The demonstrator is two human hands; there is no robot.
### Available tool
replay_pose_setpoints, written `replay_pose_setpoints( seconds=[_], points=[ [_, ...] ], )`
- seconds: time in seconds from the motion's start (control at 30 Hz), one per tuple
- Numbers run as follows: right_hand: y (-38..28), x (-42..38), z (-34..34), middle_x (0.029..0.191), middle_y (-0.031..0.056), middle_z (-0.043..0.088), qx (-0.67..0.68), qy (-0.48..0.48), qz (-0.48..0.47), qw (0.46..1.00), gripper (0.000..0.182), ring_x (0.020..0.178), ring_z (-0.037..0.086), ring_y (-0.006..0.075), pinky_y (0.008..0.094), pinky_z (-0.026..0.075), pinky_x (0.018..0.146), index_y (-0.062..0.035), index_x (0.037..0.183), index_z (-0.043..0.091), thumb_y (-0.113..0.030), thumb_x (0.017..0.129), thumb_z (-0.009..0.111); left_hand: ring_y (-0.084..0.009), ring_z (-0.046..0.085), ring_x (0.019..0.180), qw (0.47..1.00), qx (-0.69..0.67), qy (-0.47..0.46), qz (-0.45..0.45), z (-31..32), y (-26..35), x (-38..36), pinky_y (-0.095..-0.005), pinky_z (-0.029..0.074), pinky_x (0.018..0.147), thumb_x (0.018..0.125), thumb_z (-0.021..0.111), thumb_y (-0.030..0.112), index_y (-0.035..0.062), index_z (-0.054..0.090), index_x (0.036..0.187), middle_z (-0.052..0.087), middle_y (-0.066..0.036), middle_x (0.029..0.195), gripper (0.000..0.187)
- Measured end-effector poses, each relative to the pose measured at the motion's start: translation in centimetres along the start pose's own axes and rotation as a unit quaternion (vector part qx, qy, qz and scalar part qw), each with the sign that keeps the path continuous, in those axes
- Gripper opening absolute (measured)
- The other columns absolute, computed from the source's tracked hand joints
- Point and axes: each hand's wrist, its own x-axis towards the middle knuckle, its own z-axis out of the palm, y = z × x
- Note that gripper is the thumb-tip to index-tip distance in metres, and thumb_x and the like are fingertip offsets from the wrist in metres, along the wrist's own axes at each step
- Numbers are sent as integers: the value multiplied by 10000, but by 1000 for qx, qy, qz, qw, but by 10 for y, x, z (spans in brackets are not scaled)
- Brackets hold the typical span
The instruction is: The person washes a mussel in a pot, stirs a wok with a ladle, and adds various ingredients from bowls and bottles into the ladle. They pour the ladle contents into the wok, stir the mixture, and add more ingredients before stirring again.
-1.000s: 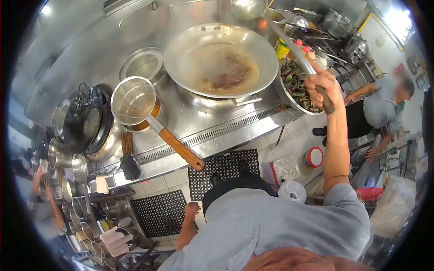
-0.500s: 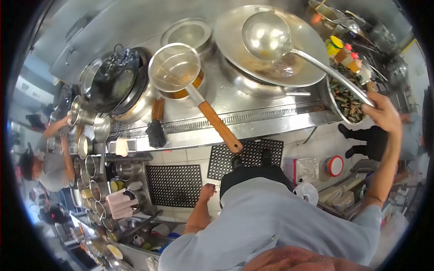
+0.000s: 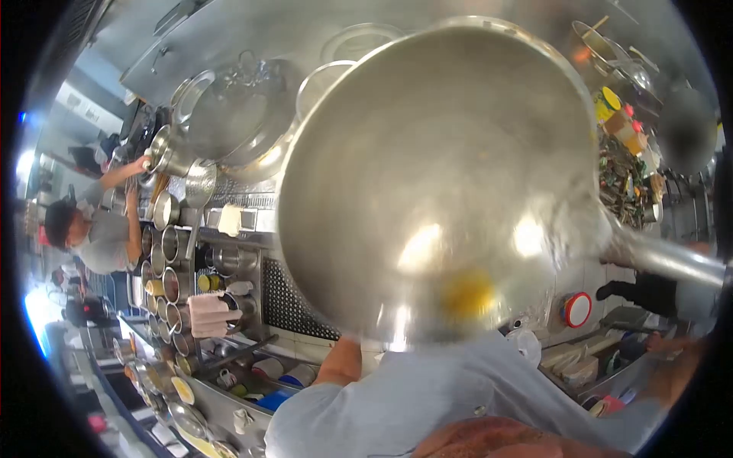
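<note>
A large steel ladle (image 3: pixel 427 168) fills the middle of the view, its bowl raised close to the camera with a yellowish spot low on it. Its handle (image 3: pixel 672 258) runs to the right edge, where my right hand holding it lies in the dark rim; only my blurred right forearm (image 3: pixel 679 370) shows. My left forearm (image 3: pixel 341 361) hangs low in front of me, the hand hidden behind the ladle. Also covered by the bowl are the big wok and most of the wooden-handled strainer, whose rim (image 3: pixel 305 84) peeks out at its left.
Dark woks (image 3: pixel 240 114) stand at the back left. A co-worker (image 3: pixel 107 237) at far left holds a steel pot (image 3: pixel 169 151). Several steel containers (image 3: pixel 177 282) and a pink cloth (image 3: pixel 212 314) are on the left. Chopped greens (image 3: pixel 620 172) and sauce bottles (image 3: pixel 630 130) sit at right.
The ladle has risen from over the wok to right before the camera, now blocking the stove. My right hand has moved down and out to the right edge. The view has shifted slightly.
</note>
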Motion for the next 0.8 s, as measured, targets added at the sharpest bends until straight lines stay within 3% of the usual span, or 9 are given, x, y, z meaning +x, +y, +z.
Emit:
replay_pose_setpoints(
  seconds=[0.07, 0.17, 0.3, 0.37, 0.47, 0.7, 0.8],
  points=[
    [-1, -4, -6, 678, 92, 568, 24, 22, -104, 994, 379, 552, 492, 177, 323, 370, 523, 33, 968, 676, -231, 722, 793, -219, 649, 959, 999, -19, 18, -22, 0, 7, -12, -366, 528, 844, 879, 604, 250, -17, 630, 909, 675, -142, 978, 270],
    [-6, -9, -5, 709, 108, 603, 17, 70, -170, 983, 416, 558, 514, 199, 338, 385, 530, 50, 986, 672, -245, 720, 794, -220, 646, 959, 998, -39, 35, -43, -2, 9, -28, -366, 524, 845, 880, 601, 252, -17, 626, 925, 672, -142, 988, 274],
    [-13, -14, -8, 737, 127, 628, 32, 52, -152, 987, 399, 575, 546, 211, 339, 397, 539, 54, 984, 670, -226, 725, 788, -221, 643, 959, 995, -66, 48, -62, -3, 9, -36, -366, 519, 846, 882, 597, 254, -17, 621, 948, 667, -142, 1002, 279],
    [-10, -14, -4, 730, 128, 630, 56, 88, -178, 978, 401, 574, 562, 207, 332, 399, 529, 58, 987, 668, -216, 719, 784, -221, 641, 959, 993, -77, 52, -69, -4, 9, -38, -366, 516, 846, 883, 596, 255, -16, 618, 959, 664, -142, 1009, 283],
    [-19, -12, -11, 709, 121, 625, 37, 55, -137, 988, 381, 548, 551, 200, 327, 388, 508, 59, 975, 671, -196, 710, 769, -222, 638, 959, 992, -90, 58, -73, -5, 8, -42, -366, 512, 847, 884, 593, 256, -16, 614, 976, 660, -141, 1019, 288],
    [-20, -7, -10, 674, 113, 613, 44, 64, -142, 987, 330, 527, 539, 193, 316, 371, 489, 57, 951, 680, -152, 700, 727, -223, 631, 960, 989, -108, 70, -75, -11, 9, -47, -366, 502, 850, 887, 586, 260, -15, 605, 1015, 651, -141, 1044, 304],
    [-18, -5, -8, 681, 109, 616, 70, 79, -182, 978, 344, 536, 541, 183, 311, 372, 493, 56, 961, 680, -178, 719, 751, -224, 628, 960, 988, -111, 74, -74, -13, 8, -49, -366, 497, 851, 889, 583, 262, -15, 601, 1032, 648, -141, 1054, 312]
  ],
)
